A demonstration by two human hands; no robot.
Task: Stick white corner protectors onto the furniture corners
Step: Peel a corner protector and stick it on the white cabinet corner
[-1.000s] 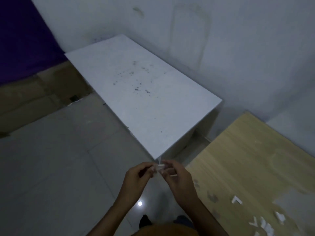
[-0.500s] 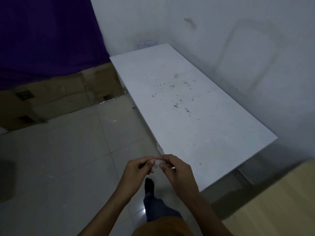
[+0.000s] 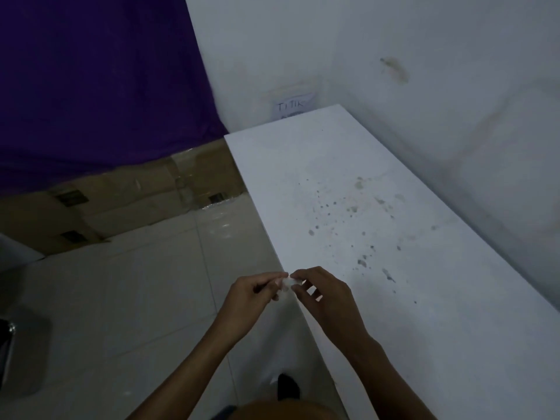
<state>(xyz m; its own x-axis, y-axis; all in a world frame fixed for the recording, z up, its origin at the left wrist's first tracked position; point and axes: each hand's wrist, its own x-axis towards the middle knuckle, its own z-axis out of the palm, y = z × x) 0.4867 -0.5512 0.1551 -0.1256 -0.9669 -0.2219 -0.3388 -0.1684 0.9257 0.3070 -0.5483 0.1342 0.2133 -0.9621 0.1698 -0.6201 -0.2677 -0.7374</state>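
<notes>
Corner protector [image 3: 286,282] between both hands; "TITIK" note [image 3: 291,106].

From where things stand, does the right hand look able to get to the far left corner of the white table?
Probably not without stepping forward. The right hand and left hand both pinch the corner protector at the near edge, while the table corner lies far along it. Nothing blocks the way.

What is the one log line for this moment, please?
left hand: pinches corner protector | right hand: pinches it too | white table: far-left corner bare | stage: not stuck yet
</notes>
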